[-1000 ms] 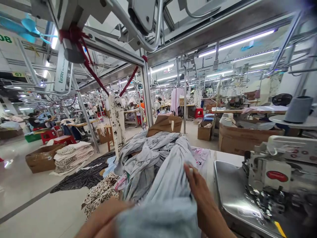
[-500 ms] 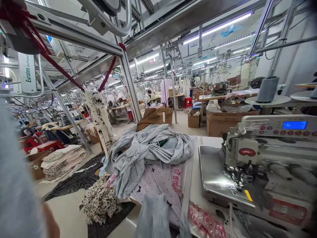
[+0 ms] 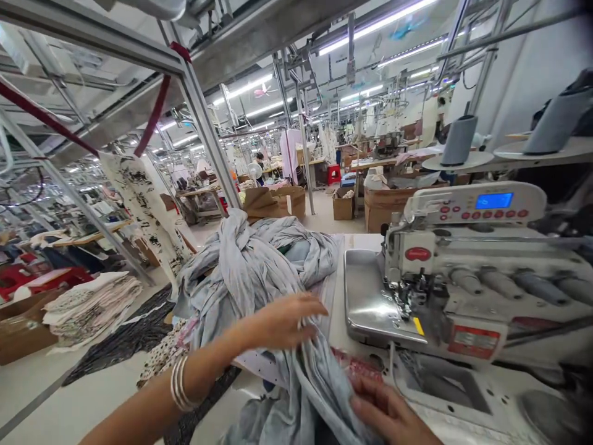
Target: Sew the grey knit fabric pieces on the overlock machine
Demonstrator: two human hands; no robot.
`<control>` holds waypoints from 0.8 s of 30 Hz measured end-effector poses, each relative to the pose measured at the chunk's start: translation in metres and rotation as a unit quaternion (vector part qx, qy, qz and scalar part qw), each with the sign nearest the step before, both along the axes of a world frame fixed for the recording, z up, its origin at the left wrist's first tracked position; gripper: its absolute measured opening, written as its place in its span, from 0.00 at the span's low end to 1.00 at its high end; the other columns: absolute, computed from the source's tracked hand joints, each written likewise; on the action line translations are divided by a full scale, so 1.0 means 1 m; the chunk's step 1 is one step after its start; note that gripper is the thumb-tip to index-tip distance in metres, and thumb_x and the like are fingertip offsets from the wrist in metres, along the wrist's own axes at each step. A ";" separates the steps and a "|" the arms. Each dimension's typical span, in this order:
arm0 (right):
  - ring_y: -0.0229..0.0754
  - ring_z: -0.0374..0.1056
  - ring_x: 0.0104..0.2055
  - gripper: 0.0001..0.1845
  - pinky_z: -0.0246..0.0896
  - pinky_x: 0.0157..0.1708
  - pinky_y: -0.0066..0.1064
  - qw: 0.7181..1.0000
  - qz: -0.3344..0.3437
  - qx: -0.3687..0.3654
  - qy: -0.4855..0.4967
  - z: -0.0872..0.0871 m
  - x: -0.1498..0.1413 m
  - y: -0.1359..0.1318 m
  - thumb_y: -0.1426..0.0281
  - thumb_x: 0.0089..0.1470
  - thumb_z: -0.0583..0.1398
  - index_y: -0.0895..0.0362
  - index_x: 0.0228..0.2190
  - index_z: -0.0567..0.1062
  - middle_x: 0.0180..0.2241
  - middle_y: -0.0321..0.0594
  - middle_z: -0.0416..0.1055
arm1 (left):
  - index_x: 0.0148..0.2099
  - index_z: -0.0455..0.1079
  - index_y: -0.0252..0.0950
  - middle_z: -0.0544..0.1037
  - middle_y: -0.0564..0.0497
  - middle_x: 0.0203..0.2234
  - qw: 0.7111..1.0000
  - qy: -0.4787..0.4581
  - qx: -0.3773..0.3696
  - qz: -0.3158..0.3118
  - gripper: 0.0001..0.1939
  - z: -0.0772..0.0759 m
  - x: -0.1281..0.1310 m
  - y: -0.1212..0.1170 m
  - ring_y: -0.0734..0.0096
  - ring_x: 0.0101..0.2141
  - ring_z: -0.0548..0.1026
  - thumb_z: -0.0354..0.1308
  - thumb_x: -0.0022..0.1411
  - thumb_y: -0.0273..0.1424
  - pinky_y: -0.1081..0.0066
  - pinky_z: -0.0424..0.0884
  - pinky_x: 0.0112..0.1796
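A heap of crumpled grey-blue jersey cloth [image 3: 250, 266] lies on the work table, with a band of it running down towards me. My left hand [image 3: 282, 321], with several bangles [image 3: 180, 383] on the wrist, rests on that band, and I cannot tell whether it grips. My right hand [image 3: 384, 411] is low in view, its fingers closed on the cloth's lower part beside the machine. An overlock sewing machine [image 3: 454, 259] with a blue display stands just right of my hands. Under the cloth, a white dotted garment [image 3: 259, 363] is mostly hidden.
A steel plate [image 3: 370, 296] lies in front of the needle. Thread cones [image 3: 458, 139] stand on round holders behind the machine. Left of the table are stacked printed fabric [image 3: 92, 309] and a hanging printed cloth [image 3: 139, 198]. Cardboard boxes [image 3: 273, 203] stand beyond the heap, among further sewing stations.
Both hands are back on the cloth, which is now bunched higher and pulled towards me over the dotted garment. The view has swung to the right and lower.
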State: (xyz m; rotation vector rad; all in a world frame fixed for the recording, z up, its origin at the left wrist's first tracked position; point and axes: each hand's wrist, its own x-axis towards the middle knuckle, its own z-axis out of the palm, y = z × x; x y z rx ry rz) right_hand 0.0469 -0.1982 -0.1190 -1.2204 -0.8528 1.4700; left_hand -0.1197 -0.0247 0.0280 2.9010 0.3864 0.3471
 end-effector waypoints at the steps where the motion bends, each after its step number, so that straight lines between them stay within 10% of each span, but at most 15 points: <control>1: 0.49 0.72 0.48 0.24 0.63 0.49 0.36 0.999 -0.030 -0.014 -0.003 0.008 0.009 -0.003 0.51 0.46 0.65 0.53 0.40 0.78 0.40 0.39 0.78 | 0.53 0.70 0.39 0.78 0.50 0.46 0.998 0.030 -0.025 -0.053 0.20 -0.009 0.006 -0.013 0.69 0.47 0.76 0.64 0.57 0.27 0.73 0.69 0.51; 5: 0.52 0.68 0.53 0.27 0.65 0.48 0.35 0.983 -0.153 -0.087 -0.055 0.046 0.050 -0.012 0.46 0.45 0.64 0.50 0.42 0.78 0.47 0.39 0.76 | 0.59 0.62 0.34 0.77 0.43 0.45 0.993 0.067 -0.049 -0.079 0.27 -0.015 0.026 -0.036 0.59 0.47 0.74 0.62 0.61 0.37 0.63 0.66 0.53; 11: 0.36 0.60 0.28 0.23 0.60 0.28 0.24 0.985 -0.063 0.017 -0.162 0.044 0.067 -0.022 0.45 0.51 0.61 0.53 0.28 0.72 0.25 0.31 0.63 | 0.53 0.66 0.35 0.74 0.45 0.42 0.995 0.058 0.056 -0.065 0.16 -0.015 0.031 -0.028 0.60 0.44 0.72 0.55 0.62 0.25 0.62 0.67 0.49; 20: 0.36 0.57 0.28 0.23 0.55 0.27 0.24 0.973 -0.152 0.024 -0.174 0.035 0.091 -0.019 0.46 0.50 0.62 0.55 0.28 0.73 0.25 0.31 0.62 | 0.39 0.67 0.33 0.72 0.50 0.27 0.956 -0.136 0.186 -0.182 0.03 -0.111 0.024 -0.083 0.71 0.29 0.71 0.54 0.64 0.26 0.70 0.68 0.32; 24: 0.35 0.55 0.28 0.23 0.53 0.28 0.25 0.973 -0.162 0.038 -0.159 0.038 0.092 -0.016 0.48 0.47 0.64 0.56 0.25 0.73 0.23 0.30 0.60 | 0.47 0.68 0.36 0.74 0.50 0.32 0.946 -0.160 0.231 -0.165 0.08 -0.127 0.046 -0.093 0.70 0.34 0.72 0.56 0.65 0.27 0.67 0.69 0.39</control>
